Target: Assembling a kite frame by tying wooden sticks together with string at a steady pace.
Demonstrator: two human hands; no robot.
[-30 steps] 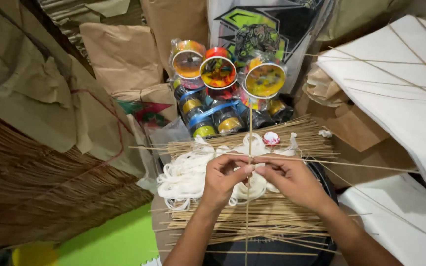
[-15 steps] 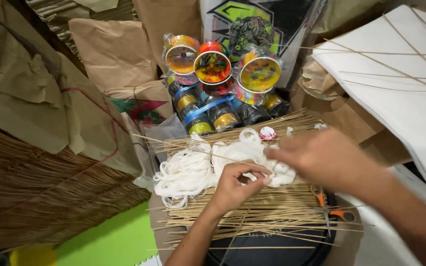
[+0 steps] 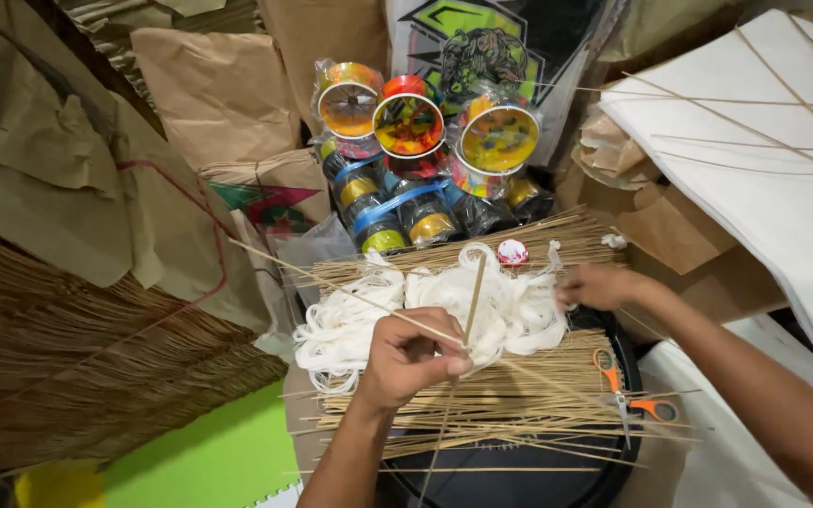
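Around you sit big sheets of brown paper [image 3: 209, 85], a stack of white paper kites [image 3: 783, 179] with thin spars on your right, and a cluster of bright string reels [image 3: 406, 127] straight ahead.

On the dark round tray [image 3: 519, 480] in front of you lies a bed of thin bamboo sticks [image 3: 510, 400], with a loose heap of white string [image 3: 425, 310] on top and orange-handled scissors [image 3: 628, 400] to the right.

Your left hand [image 3: 406, 357] is closed, its fingers pinching two crossed sticks [image 3: 463, 329] where they meet, just over the string heap. These sticks look very light, stiff along their length yet springy and easy to snap, so I judge the crossing is the place to hold them, with a firm but gentle pinch.

Your right hand [image 3: 604, 287] rests at the right edge of the string, fingers curled down onto it; whether they actually grip a strand I cannot tell. The string looks soft, limp and quick to tangle.
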